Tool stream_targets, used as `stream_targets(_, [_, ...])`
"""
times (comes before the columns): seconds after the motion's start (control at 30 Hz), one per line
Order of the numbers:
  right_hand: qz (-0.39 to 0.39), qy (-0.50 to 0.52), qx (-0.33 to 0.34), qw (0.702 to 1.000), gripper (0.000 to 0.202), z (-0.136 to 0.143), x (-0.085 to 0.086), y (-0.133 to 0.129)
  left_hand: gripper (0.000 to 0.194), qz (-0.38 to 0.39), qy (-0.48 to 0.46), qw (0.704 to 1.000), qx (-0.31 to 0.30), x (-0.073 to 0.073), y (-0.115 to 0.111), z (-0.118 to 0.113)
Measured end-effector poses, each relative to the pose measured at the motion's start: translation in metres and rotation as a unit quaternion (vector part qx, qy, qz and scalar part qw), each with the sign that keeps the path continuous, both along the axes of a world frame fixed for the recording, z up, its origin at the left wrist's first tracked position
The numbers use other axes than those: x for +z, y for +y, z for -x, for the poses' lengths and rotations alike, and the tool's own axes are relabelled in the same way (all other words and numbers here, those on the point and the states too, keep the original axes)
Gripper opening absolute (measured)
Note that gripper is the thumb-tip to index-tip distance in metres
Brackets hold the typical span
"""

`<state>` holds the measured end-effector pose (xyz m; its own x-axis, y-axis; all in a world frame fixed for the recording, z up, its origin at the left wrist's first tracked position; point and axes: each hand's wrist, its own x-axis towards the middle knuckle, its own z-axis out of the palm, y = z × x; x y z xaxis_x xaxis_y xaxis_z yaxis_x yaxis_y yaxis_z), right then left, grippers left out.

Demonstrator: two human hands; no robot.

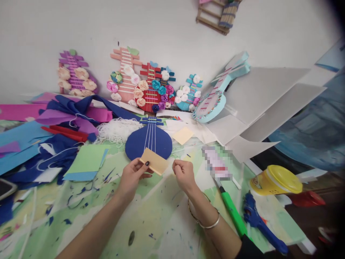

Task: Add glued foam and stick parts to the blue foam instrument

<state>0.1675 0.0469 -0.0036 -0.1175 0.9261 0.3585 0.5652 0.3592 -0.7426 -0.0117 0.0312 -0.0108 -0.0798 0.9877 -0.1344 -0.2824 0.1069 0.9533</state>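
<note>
Between the thumb and fingers of my left hand [137, 171] is a pale orange piece of paper [155, 162], with a fold along its lower edge. My right hand [184, 174] is closed in a fist just right of the paper, apart from it. Its palm is turned away, so anything inside is hidden. Behind the paper lies a dark blue pipa-shaped craft [132, 144] with white strings and small blue pegs; the paper covers part of its lower front. Another pale orange sheet [183, 135] rests on the table to its right.
Green and blue sheets [87, 158], white string [118, 130] and fabric-like scraps [72, 108] lie left. To the right are a green-handled knife [233, 208], a blue glue gun [262, 225] and a yellow tub [276, 180]. Flower-decorated instrument crafts [151, 86] lean against the wall.
</note>
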Motion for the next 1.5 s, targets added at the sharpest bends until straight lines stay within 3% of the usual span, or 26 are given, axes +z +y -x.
stream_targets(0.2, [0.062, 0.046, 0.003, 0.997, 0.018, 0.001, 0.003, -0.004, 0.030, 0.009, -0.010, 1.000, 0.006, -0.001, -0.001, 0.000])
stream_targets(0.37, [0.109, 0.026, 0.017, 0.994, 0.019, 0.006, 0.000, -0.007, 0.034, 0.020, -0.017, 0.999, 0.039, 0.001, 0.000, -0.001])
stream_targets(0.6, [0.094, -0.003, 0.066, 0.993, 0.017, 0.004, 0.008, -0.014, 0.040, 0.038, -0.053, 0.997, 0.042, 0.002, 0.000, -0.003])
stream_targets(0.9, [0.109, 0.003, 0.042, 0.993, 0.016, 0.006, 0.003, -0.009, 0.034, 0.030, -0.069, 0.997, 0.026, 0.001, -0.001, -0.003])
stream_targets(1.5, [0.160, 0.240, 0.132, 0.948, 0.018, 0.011, 0.002, -0.015, 0.033, 0.014, -0.078, 0.996, 0.051, 0.004, 0.000, -0.001])
